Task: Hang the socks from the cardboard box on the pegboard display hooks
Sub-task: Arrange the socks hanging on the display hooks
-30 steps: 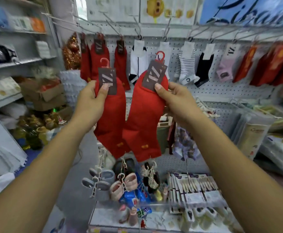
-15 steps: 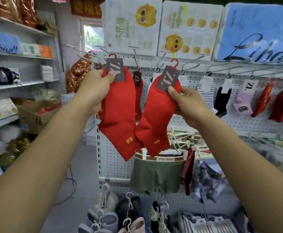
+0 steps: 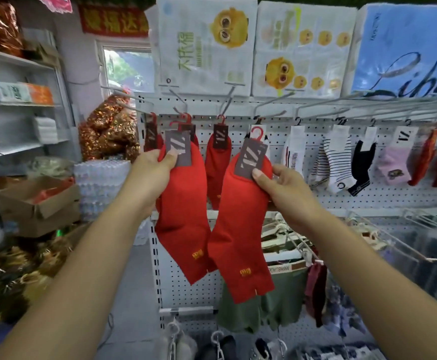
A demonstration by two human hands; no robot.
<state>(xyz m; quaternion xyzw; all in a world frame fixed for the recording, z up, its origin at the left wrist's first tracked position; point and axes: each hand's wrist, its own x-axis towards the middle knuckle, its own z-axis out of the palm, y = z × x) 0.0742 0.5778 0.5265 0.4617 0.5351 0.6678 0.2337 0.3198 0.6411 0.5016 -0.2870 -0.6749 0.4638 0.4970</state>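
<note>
My left hand (image 3: 151,175) grips a red sock (image 3: 183,216) at its grey card tag, with the red plastic hanger at the tip of a pegboard hook (image 3: 177,100). My right hand (image 3: 282,188) holds a second red sock (image 3: 238,242) by its tag, its red hanger free below another hook (image 3: 227,101). Both socks hang in front of the white pegboard (image 3: 384,201). More red socks (image 3: 217,162) hang behind on the left hooks. The cardboard box (image 3: 34,203), with red items inside, sits on the left shelf.
White, striped, black and pink socks (image 3: 339,162) fill the hooks to the right. Long bare hook ends (image 3: 316,105) jut out toward me. Tissue packs (image 3: 207,45) stand on top of the board. Green underwear (image 3: 282,294) and hangers hang below.
Both hands have carried the red socks upward and closer to the top row of hooks. The left sock's hanger now sits at a hook; the view has tilted up.
</note>
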